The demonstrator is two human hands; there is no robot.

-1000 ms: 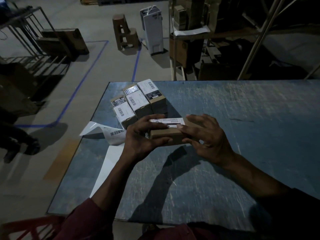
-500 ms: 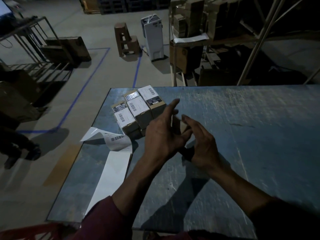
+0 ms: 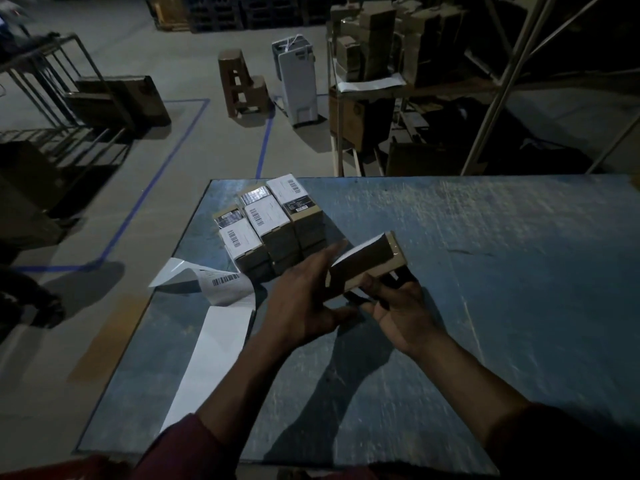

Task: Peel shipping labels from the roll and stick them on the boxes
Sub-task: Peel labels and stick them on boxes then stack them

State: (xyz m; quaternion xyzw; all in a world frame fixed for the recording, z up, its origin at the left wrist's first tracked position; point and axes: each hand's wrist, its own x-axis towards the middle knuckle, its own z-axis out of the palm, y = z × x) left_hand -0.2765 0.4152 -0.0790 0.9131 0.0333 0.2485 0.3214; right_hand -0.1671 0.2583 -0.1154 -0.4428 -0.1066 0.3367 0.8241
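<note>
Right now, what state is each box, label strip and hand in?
Held box: off the table, tilted, white label on its far face.
Stacked boxes: labelled, grouped on table.
Label strip: unrolled, far end curled.
Left hand: fingers straight against box.
Right hand: gripping box from below.

Counts: 2 hands, left hand (image 3: 304,299) and right hand (image 3: 401,306). 1 small cardboard box (image 3: 367,265) held off the table. Labelled boxes (image 3: 266,223) in the group: 3 tops showing, at least 2 layers deep, total unclear. 1 label strip (image 3: 214,327). 1 blue table (image 3: 502,271).
</note>
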